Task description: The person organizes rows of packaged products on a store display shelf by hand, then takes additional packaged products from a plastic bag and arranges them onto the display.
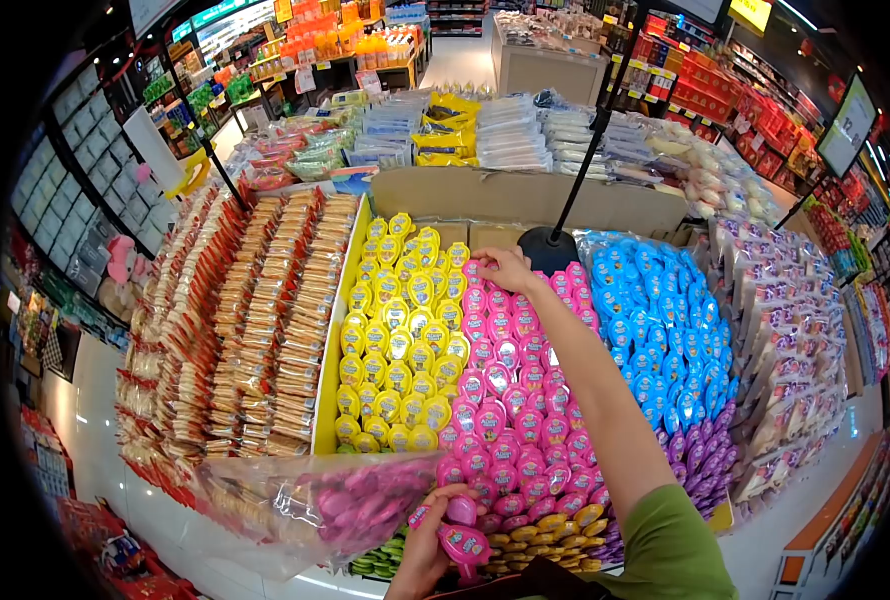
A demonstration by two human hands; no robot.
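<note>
Near the bottom, my left hand (427, 545) is closed around several pink packs (465, 544), beside a clear plastic bag (305, 510) with more pink packs inside. Farther forward, my right hand (505, 268) touches the back end of the pink rows (505, 390), its fingers bent together over a pink pack. Yellow packs (395, 340) lie left of the pink rows, and blue packs (660, 330) lie to their right. What is under my right fingertips is mostly hidden.
Brown snack packs (275, 320) stand on the left, purple-white packs (785, 350) on the right. A black pole base (547, 248) rises behind the pink rows, before a cardboard divider (535, 197). Shop shelves and a counter (547, 72) stand beyond.
</note>
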